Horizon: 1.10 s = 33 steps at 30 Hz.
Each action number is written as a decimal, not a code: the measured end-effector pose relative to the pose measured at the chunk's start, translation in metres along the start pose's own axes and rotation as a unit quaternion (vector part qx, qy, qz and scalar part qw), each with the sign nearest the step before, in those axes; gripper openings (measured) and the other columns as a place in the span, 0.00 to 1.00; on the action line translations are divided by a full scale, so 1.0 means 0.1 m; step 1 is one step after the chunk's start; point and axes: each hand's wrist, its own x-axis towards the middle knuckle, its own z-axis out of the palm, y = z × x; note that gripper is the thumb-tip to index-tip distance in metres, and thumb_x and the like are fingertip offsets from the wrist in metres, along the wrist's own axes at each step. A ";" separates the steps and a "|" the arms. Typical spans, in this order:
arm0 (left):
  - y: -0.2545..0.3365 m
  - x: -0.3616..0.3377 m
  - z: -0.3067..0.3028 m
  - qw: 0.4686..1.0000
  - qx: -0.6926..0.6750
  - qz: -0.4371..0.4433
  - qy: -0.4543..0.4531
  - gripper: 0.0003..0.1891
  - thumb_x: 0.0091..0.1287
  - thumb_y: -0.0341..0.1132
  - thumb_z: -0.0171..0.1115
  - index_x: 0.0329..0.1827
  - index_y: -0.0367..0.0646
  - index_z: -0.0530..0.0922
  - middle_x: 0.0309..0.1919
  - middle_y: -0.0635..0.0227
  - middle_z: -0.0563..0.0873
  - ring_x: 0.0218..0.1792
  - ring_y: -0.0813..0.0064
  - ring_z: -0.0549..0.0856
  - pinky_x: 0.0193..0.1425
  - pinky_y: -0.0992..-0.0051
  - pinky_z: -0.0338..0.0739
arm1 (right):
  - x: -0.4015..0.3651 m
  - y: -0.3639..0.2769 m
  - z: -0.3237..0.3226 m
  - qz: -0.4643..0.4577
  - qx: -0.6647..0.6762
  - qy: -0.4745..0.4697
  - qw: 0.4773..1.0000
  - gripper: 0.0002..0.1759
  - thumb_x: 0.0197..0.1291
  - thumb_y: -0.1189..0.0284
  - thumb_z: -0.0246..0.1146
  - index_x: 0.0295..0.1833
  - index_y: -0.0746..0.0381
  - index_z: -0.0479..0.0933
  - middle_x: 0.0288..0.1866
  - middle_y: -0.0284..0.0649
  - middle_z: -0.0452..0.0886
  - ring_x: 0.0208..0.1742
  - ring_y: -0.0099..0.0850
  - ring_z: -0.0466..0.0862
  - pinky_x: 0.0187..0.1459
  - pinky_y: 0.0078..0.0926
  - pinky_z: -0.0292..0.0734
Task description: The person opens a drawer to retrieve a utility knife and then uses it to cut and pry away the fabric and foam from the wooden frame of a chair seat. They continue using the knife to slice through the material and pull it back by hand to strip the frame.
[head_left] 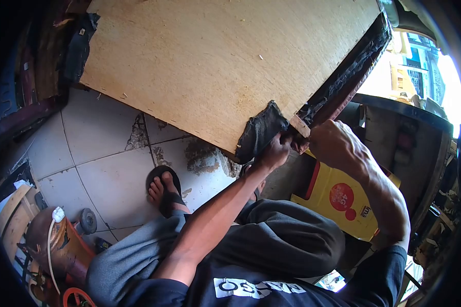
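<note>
A large plywood panel [189, 61] lies tilted in front of me, with dark covering material along its edges. At the near corner a dark cloth flap [261, 130] is folded over the wood. My left hand [277, 152] is closed at this corner, its fingers pinching the covering beside the flap. A short pale wood piece [299, 126] shows between my hands. My right hand [338, 146] is closed in a fist against the wood piece's end and the maroon covering [346, 102]. What its fingers hold is hidden from above.
A yellow printed sheet [343, 199] lies below my right forearm. At lower left stand a rusty brown tank [54, 243] with a pale hose and a small dark wheel [88, 221]. White floor tiles [107, 179] are broken in places. A dark-rimmed piece of furniture [404, 110] stands at right.
</note>
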 end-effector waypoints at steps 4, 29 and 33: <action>-0.30 0.10 0.07 0.998 -0.043 0.045 -0.013 0.14 0.78 0.39 0.60 0.49 0.38 0.87 0.40 0.61 0.92 0.44 0.69 0.88 0.57 0.65 0.80 | -0.05 -0.08 0.06 -0.057 -0.048 0.038 0.997 0.10 0.60 0.76 0.63 0.36 0.66 0.90 0.29 0.54 0.88 0.31 0.48 0.93 0.36 0.43 0.90; -0.21 0.07 0.04 0.992 -0.076 0.098 -0.012 0.15 0.79 0.41 0.61 0.52 0.37 0.87 0.44 0.59 0.93 0.49 0.66 0.90 0.59 0.64 0.81 | -0.01 -0.12 -0.04 -0.056 -0.093 0.051 0.993 0.07 0.57 0.76 0.67 0.33 0.66 0.90 0.29 0.52 0.89 0.32 0.46 0.93 0.34 0.42 0.89; -0.40 0.07 0.04 0.993 -0.084 0.078 -0.022 0.14 0.81 0.39 0.59 0.50 0.35 0.86 0.42 0.61 0.93 0.46 0.67 0.90 0.58 0.66 0.81 | 0.05 -0.08 0.03 -0.071 -0.076 0.041 0.994 0.08 0.55 0.78 0.65 0.33 0.68 0.89 0.29 0.54 0.88 0.34 0.48 0.93 0.36 0.42 0.90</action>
